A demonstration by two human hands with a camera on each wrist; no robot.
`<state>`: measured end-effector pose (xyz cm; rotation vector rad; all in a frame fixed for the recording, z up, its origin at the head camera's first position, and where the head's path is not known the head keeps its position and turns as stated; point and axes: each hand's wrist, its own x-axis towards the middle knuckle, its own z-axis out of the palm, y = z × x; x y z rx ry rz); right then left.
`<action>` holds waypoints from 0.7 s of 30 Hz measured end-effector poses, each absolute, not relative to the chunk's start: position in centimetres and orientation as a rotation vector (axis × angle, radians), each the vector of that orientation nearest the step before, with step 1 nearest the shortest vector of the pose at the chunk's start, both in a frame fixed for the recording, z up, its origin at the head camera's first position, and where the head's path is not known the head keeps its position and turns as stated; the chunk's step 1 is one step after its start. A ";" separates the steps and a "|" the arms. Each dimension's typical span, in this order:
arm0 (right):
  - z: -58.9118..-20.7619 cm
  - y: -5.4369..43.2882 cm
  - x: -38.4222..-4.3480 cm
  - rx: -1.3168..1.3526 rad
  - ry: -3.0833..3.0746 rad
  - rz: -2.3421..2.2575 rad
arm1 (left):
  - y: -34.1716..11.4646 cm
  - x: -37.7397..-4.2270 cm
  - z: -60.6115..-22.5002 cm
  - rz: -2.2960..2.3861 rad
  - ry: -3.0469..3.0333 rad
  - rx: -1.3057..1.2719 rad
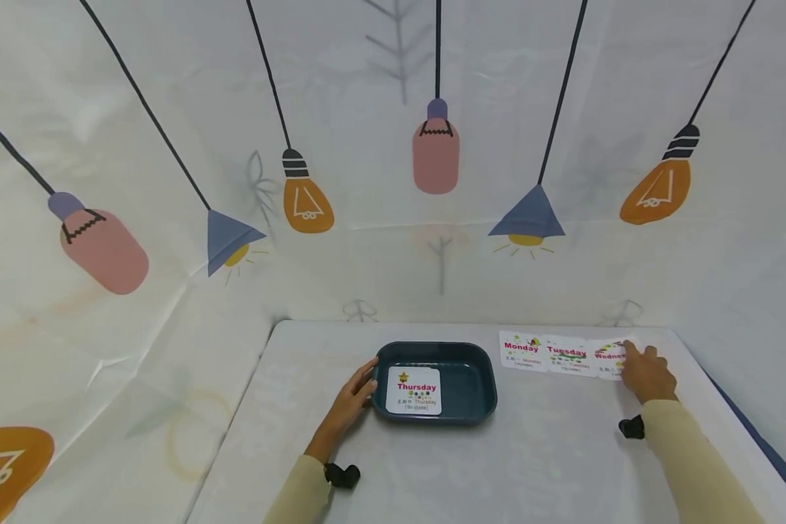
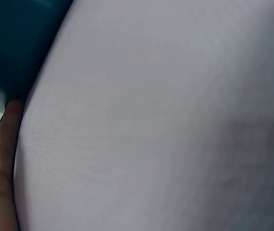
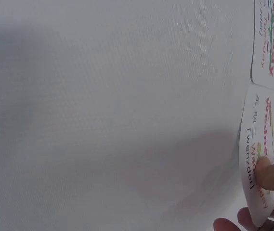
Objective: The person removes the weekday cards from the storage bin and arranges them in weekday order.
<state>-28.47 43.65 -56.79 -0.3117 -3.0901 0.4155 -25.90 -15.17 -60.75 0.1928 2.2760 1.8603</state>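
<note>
A dark teal tray [image 1: 469, 386] sits on the table, holding the white Thursday card [image 1: 413, 405]. My left hand [image 1: 350, 399] is at the tray's left side, its fairly straight fingers [image 2: 6, 139] touching the wall. To the right of the tray, the Monday card [image 1: 522, 352], Tuesday card [image 1: 567, 356] and Wednesday card [image 1: 606, 358] form a row. With the thumb on its printed face and fingers under its edge, my right hand [image 1: 650, 372] pinches the right end of the Wednesday card [image 3: 248, 144]. That end is partly covered by the hand.
The white-covered table [image 1: 537, 466] meets a white curtain [image 1: 367, 269] printed with hanging lamps and bulbs along its back and left side. A strip of blue [image 1: 760, 437] shows past the table's right edge. Each wrist wears a small black device [image 1: 343, 477].
</note>
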 end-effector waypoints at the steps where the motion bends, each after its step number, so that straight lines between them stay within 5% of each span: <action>1: -57.0 43.7 -28.6 -0.333 -3.102 0.439 | -15.2 -25.9 -60.7 1.859 2.274 0.196; 21: -57.2 43.7 -28.4 -0.421 -3.244 0.560 | -15.0 -25.8 -60.4 1.848 2.306 0.197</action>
